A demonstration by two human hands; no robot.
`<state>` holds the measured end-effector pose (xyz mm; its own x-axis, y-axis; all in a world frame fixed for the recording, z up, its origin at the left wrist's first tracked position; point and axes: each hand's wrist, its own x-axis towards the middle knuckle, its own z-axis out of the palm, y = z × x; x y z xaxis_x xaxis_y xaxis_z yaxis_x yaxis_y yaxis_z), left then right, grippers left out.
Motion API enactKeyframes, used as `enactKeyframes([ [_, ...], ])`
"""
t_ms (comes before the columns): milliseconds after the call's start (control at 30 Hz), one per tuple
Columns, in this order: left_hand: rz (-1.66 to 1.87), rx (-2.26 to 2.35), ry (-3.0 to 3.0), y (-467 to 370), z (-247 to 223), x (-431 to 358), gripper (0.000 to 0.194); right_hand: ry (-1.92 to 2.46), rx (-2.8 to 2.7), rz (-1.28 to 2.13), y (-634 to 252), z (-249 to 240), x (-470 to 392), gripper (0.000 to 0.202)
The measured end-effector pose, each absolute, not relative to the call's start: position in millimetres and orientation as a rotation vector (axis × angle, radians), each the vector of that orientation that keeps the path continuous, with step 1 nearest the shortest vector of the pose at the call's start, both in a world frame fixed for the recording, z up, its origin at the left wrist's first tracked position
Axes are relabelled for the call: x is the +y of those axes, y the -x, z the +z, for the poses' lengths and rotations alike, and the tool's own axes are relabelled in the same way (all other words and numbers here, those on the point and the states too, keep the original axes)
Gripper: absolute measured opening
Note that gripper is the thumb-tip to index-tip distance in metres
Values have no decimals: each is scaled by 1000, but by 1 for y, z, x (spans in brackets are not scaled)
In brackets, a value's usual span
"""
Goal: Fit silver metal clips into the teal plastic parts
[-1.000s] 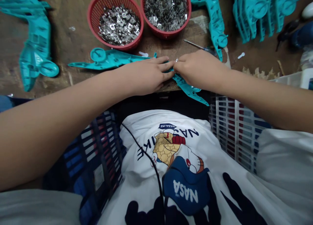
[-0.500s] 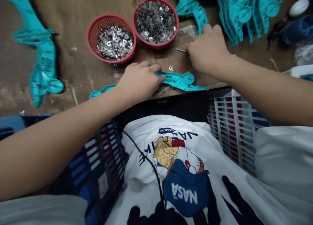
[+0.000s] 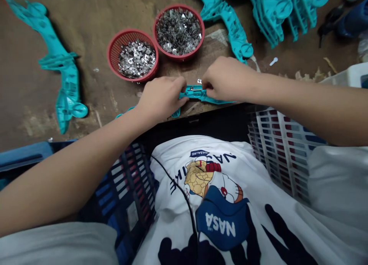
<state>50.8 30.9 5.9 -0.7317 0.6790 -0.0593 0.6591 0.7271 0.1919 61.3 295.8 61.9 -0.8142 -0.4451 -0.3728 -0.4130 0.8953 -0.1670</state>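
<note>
A teal plastic part (image 3: pixel 216 100) lies along the near edge of the bench, partly covered by both hands. My left hand (image 3: pixel 163 96) grips its middle, thumb and fingers closed around it. Closed on a thin metal rod (image 3: pixel 196 89), my right hand (image 3: pixel 222 79) is just right of the left one. The rod's tip points left into the teal part's slotted section, and its other end is hidden in the fist. A small shiny metal clip (image 3: pixel 199 81) lies on the wood just behind the part.
Two red baskets, one with shiny metal clips (image 3: pixel 137 60) and one with darker small metal pieces (image 3: pixel 178 31), stand behind my left hand. More teal parts lie at left (image 3: pixel 69 79) and back right (image 3: pixel 276 12). Crates, dark (image 3: pixel 126 180) and white (image 3: pixel 276 142), flank my lap.
My right hand has come from the back right toward me and left, bringing the metal rod to the teal part. My left hand stays on the part. The camera view has shifted slightly.
</note>
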Motion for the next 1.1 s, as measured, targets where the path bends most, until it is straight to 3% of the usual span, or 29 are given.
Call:
enactKeyframes([
  [200, 121, 2687, -1143, -60, 7, 35, 55, 612, 2649, -29, -66, 56, 291, 45],
  [400, 254, 2689, -1263, -59, -14, 37, 70, 710, 2580, 161, -73, 69, 279, 54],
  [600, 218, 2749, -1245, -60, -26, 41, 65, 677, 2553, 102, -81, 72, 272, 59],
  [767, 90, 2740, -1298, -55, -17, 42, 60, 610, 2639, 120, -80, 68, 276, 47],
  [900, 193, 2657, -1367, -42, -11, 37, 52, 599, 2689, 138, -70, 67, 293, 38],
  [1000, 299, 2649, -1356, -40, -10, 33, 51, 600, 2760, -40, -61, 69, 307, 41],
  [1100, 306, 2709, -1271, -45, -11, 32, 63, 668, 2859, -400, -54, 68, 315, 49],
])
